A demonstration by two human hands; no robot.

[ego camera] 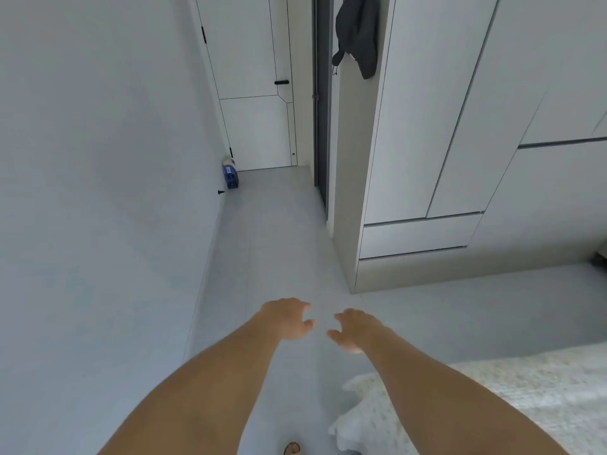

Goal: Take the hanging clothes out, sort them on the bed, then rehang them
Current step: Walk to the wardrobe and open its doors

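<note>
Reaching forward over the pale floor [279, 231], the left hand [287, 320] and the right hand [353, 330] are held near each other, apart, with nothing in them. On both, the fingers are loosely curled and a little spread.

The only clothing I can see is a dark garment [358, 34] that hangs high on the side of the white wardrobe [427, 126], well apart from the hands. The wardrobe doors look closed, so I cannot tell what hangs inside. The corner of the bed [492, 405], with a pale patterned cover, lies low on the right, just beside the right forearm.

The task seems to be at its very start. Some risks, in my judgement: the passage between the wall and the wardrobe is narrow, so an opening door may knock the dark garment down. A bare foot [291, 448] is near the hanging edge of the cover and could catch on it. A small blue box [230, 177] stands on the floor by the far door [249, 93], and someone carrying clothes may not see it.
</note>
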